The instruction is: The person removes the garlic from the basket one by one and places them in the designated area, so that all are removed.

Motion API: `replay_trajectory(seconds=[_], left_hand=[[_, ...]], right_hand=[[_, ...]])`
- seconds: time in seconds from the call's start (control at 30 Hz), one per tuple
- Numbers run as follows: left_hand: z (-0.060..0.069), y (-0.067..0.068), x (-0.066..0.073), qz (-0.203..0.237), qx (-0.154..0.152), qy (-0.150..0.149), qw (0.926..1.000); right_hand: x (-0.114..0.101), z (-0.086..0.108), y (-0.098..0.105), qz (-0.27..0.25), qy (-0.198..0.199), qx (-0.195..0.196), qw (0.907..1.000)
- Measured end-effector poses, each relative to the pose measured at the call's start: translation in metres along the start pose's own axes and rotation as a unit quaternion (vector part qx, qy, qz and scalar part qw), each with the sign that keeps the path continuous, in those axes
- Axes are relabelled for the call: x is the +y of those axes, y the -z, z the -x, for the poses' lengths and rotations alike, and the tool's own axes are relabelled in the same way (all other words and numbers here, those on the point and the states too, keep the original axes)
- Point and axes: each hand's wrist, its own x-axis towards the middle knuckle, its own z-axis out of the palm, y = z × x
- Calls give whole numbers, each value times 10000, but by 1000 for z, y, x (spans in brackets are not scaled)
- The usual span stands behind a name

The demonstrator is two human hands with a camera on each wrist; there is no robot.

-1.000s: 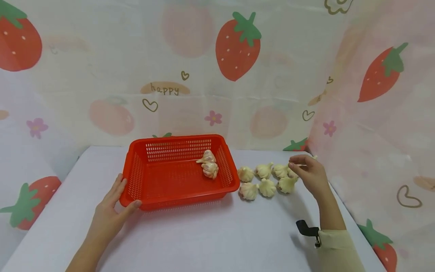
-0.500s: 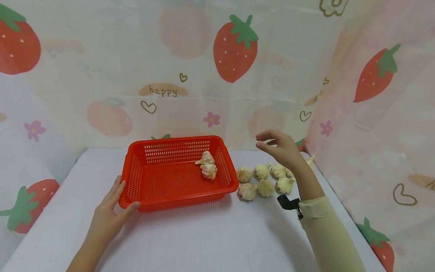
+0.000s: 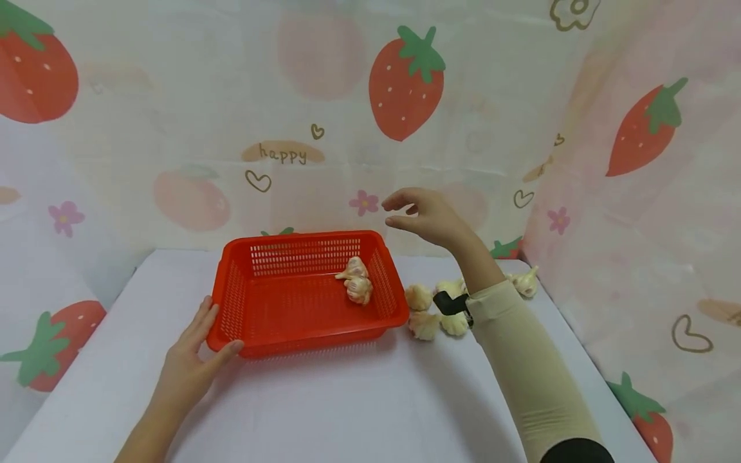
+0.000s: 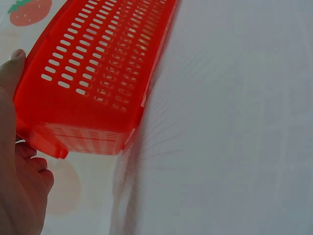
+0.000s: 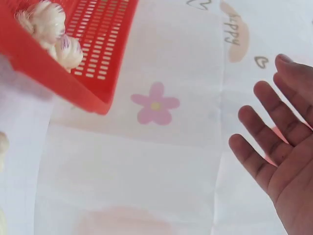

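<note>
A red plastic basket with slotted walls stands on the table. Two garlic bulbs lie inside it near its right end. My left hand holds the basket's near left corner; in the left wrist view the thumb lies against the rim and the fingers curl below it. Raised above the basket's far right corner, my right hand has its fingers loosely bent and holds nothing. The right wrist view shows that hand's bare palm. Several paler garlic bulbs sit on the table right of the basket, some hidden by the right forearm.
The table wears a white cloth. Strawberry-printed sheets hang close behind it and at both sides. One pale garlic bulb lies by the table's right edge. A black bracket sticks out at the right wrist.
My right hand has moved left and up, from over the garlic at the right to above the basket's far right corner. The left hand and the basket have stayed put.
</note>
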Motion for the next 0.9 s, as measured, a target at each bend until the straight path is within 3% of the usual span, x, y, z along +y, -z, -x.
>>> replay_trajectory(seconds=[0.17,0.47,0.67,0.9], left_hand=[[0,-2,-1,-12,35,-34,10000],[-1,-1,-2,-19,57,-30,10000],[-2,1,0,66,26,21,10000],[-3,4,4,34,-45,37,10000]], right_hand=[[-4,-23,-17,144,42,-352,9993],[0,-54,-50,-152,97,-801,9966],[9,-70,-75,74,216,-1052,9942],[22,-74,-103,-61,-319,-1374,9900]])
